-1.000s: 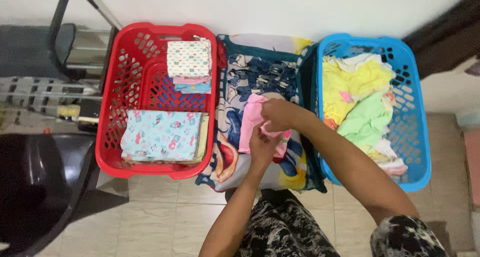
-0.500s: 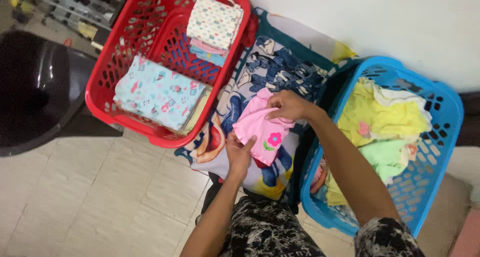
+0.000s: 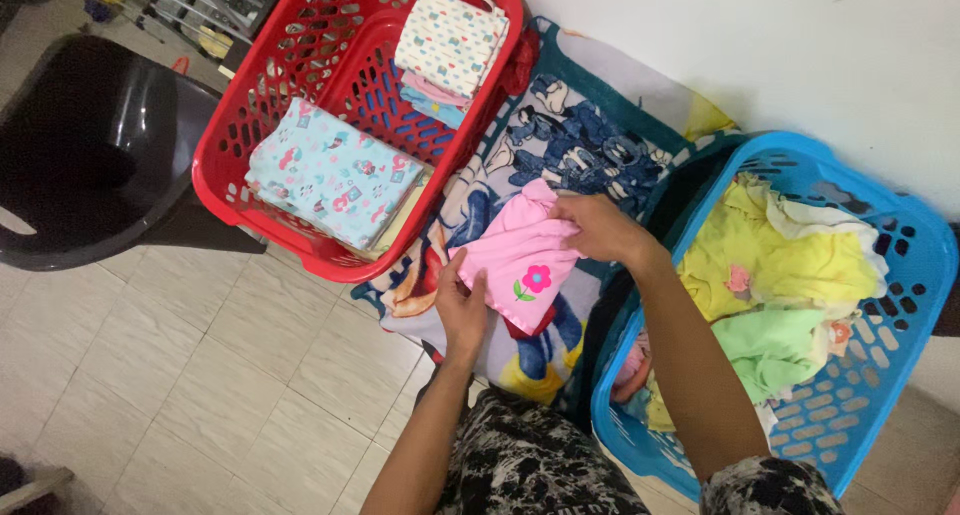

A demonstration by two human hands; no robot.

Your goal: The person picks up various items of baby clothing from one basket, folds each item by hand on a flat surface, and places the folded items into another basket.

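Observation:
A small pink garment (image 3: pixel 520 260) with a flower patch lies on a cartoon-print blanket (image 3: pixel 560 145) on the floor. My left hand (image 3: pixel 460 310) grips its near edge. My right hand (image 3: pixel 600 227) pinches its far right corner. To the left stands a red basket (image 3: pixel 240 190) with two stacks of folded cloths: a light blue patterned stack (image 3: pixel 330 175) and a white patterned one (image 3: pixel 450 40). On the right a blue basket (image 3: pixel 900 305) holds loose yellow and green clothes (image 3: pixel 780 295).
A black plastic chair (image 3: pixel 90 155) stands at the left beside the red basket. A metal rack (image 3: pixel 190 5) with small items is at the top left. White wall runs behind the baskets; beige floor tiles (image 3: pixel 200 375) lie below. My patterned trousers (image 3: pixel 540 465) show at the bottom.
The view has swung and tilted, so the baskets now sit diagonally. The pink garment has been laid flatter on the blanket, its flower patch showing, with both hands still on it.

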